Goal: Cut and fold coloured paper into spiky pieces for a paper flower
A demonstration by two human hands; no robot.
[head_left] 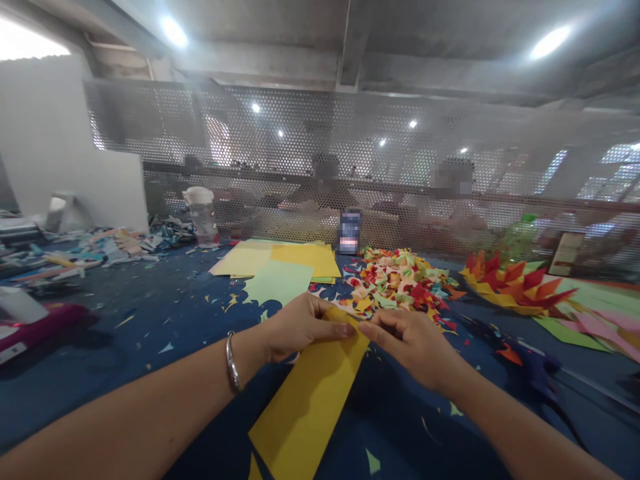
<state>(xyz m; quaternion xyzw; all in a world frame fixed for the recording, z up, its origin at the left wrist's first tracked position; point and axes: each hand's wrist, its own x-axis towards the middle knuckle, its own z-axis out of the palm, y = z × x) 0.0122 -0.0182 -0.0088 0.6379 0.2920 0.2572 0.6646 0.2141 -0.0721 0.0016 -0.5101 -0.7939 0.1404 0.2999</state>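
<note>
A long strip of yellow paper slants up from the bottom middle, its far end between my two hands. My left hand grips the top of the strip, thumb lying over its face; a silver bangle is on that wrist. At the strip's upper right corner, my right hand is closed with thumb and fingertips pinched on the paper's edge. Just beyond the hands lie sheets of yellow and pale green paper. A heap of small folded paper pieces in red, orange, green and cream sits behind my right hand.
On the right are a flame-coloured folded-paper piece, a blue glue gun and pink and green sheets. A phone leans against the perforated metal screen. A cup and scraps stand left. People are blurred behind the screen.
</note>
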